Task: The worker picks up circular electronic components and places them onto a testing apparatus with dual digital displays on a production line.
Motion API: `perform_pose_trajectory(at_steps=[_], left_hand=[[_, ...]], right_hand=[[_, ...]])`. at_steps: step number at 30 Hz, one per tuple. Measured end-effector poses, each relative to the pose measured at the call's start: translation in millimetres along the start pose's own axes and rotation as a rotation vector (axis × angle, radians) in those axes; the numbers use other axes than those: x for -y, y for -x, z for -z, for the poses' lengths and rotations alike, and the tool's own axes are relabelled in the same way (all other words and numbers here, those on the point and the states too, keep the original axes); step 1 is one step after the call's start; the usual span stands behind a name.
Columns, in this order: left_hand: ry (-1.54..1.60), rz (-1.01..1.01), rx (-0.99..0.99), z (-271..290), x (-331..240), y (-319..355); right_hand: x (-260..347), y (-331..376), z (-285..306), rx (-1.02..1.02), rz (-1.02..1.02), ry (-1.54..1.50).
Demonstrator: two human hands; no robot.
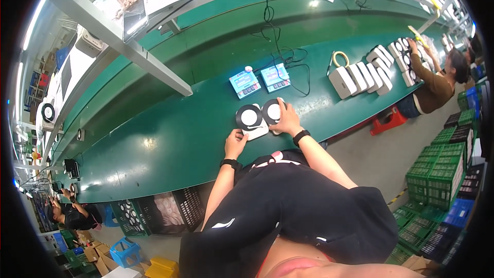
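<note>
Two small white turntable-shaped units lie side by side on the green bench in front of me, each with a black disc and a white centre. My left hand point(235, 143) grips the near left corner of the left unit point(250, 117), which has a small pale arm across its near side. Around the right unit point(273, 111) my right hand point(287, 118) is closed, its fingers over the disc's right side and hiding part of it. Just beyond them stand two blue box-shaped meters point(245, 84) with lit screens, the second meter point(276, 77) to the right.
Black cables point(280, 54) trail behind the meters. A row of white boxy units point(355, 78) and a yellow tape-like ring point(339, 59) stand farther right, where a co-worker point(440, 80) handles more units. A grey metal post point(154, 67) slants above the bench. Crates point(436, 175) stack at right.
</note>
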State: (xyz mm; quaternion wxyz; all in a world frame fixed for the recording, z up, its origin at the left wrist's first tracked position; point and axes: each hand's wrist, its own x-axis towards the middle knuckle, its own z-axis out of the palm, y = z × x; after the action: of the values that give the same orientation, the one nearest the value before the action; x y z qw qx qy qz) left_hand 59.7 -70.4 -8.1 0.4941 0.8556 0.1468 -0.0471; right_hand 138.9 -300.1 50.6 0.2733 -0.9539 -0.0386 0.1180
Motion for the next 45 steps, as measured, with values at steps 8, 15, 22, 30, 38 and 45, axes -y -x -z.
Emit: perform_pose_trajectory(at_steps=[8,15,22,30,38,45], left_hand=[[0.114,-0.024,-0.036,32.8,-7.4,1.8],[-0.058,-0.841,-0.900,285.9,-153.2,94.1],[0.445,-1.990,-0.293,295.8,-304.6,188.7],[0.530,-1.968,-0.062,290.0,-311.0,176.4],[0.600,-1.961,0.143,282.6,-310.3,158.3],[0.641,-1.943,0.320,279.9,-309.0,149.7]], right_hand=[[0.5,3.6,-2.9,-0.017,0.017,0.007],[-8.1,4.9,-3.4,-0.009,0.000,-0.040],[-12.7,0.0,-8.3,-0.020,0.001,-0.013],[-14.6,3.6,-6.0,-0.058,0.043,-0.117],[-81.4,11.9,-25.6,0.056,0.049,-0.875],[-75.7,19.2,-12.2,0.226,-0.012,-1.131]])
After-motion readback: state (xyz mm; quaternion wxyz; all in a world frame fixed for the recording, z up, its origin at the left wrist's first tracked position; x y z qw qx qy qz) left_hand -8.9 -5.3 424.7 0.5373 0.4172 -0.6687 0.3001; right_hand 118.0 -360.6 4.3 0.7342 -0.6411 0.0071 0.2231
